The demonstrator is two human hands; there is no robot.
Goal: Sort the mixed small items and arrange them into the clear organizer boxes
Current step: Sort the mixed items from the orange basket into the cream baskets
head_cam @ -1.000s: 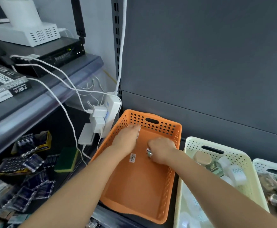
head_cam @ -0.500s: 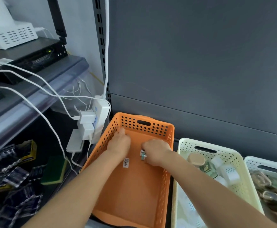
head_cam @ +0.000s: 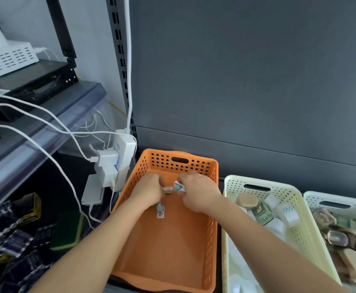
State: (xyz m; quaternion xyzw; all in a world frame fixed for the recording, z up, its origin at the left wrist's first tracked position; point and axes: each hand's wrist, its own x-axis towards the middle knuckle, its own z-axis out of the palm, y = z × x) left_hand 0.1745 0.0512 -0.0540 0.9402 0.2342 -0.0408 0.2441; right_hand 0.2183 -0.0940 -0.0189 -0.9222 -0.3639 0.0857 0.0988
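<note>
Grey shelf backing was seen behind the orange basket, at whose far end one small labelled tube was pinched by the right hand, another by the curled left hand; either could be dropped if knocked together.

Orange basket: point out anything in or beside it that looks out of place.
A white barcode sticker lies on the floor of the orange basket, seemingly attached to nothing. Beside the left wall, a white power strip hangs tilted, with chargers and cables dangling. Nothing looks spilled or broken.
</note>
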